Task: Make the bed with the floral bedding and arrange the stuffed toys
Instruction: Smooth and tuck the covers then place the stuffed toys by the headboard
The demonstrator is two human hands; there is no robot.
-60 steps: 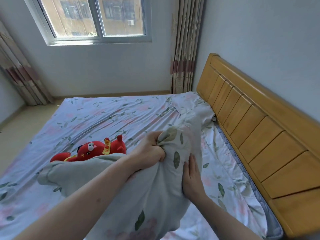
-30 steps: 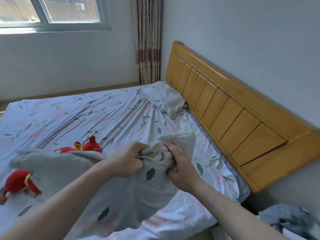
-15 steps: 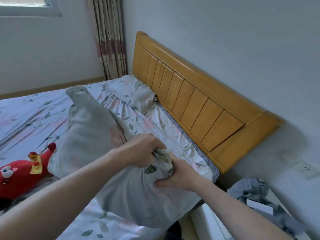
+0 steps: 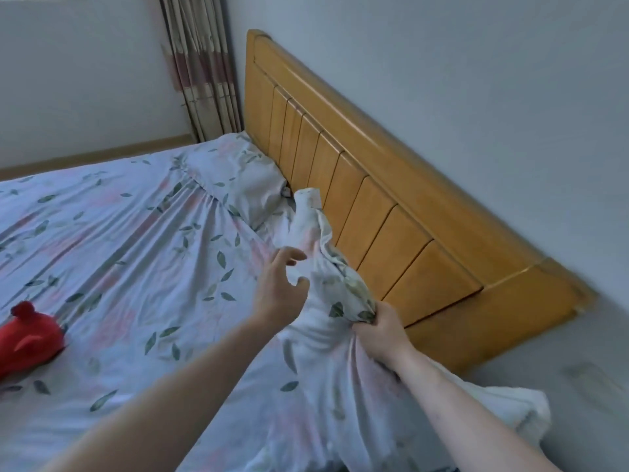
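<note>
- Grip first: our right hand (image 4: 381, 330) is clenched on a bunched fold of the floral pillow (image 4: 326, 301), near the pillow's end closest to us, beside the wooden headboard (image 4: 374, 212).
- Our left hand (image 4: 280, 291) holds nothing; its fingers are spread and loosely curved, just beside the pillow's left flank, apparently not touching it.
- From the right-hand grip the pillow runs away from us and slightly left, its long axis roughly parallel to the headboard, its far tip (image 4: 308, 195) raised and pointing toward the second floral pillow (image 4: 238, 185) that lies flat at the far corner.
- The lower part of the cloth drapes down below our right wrist and off the near edge of the bed; we cannot tell how much filling sits in that part.
- We judge the coming move to be laying this pillow flat along the headboard, end to end with the other; the left hand is nearer its middle and far end, so it is the one to steady and flatten.
- Further out, the floral sheet (image 4: 119, 250) is spread over the mattress, with a red stuffed toy (image 4: 29, 338) lying well apart at the left edge, not yet arranged.
</note>
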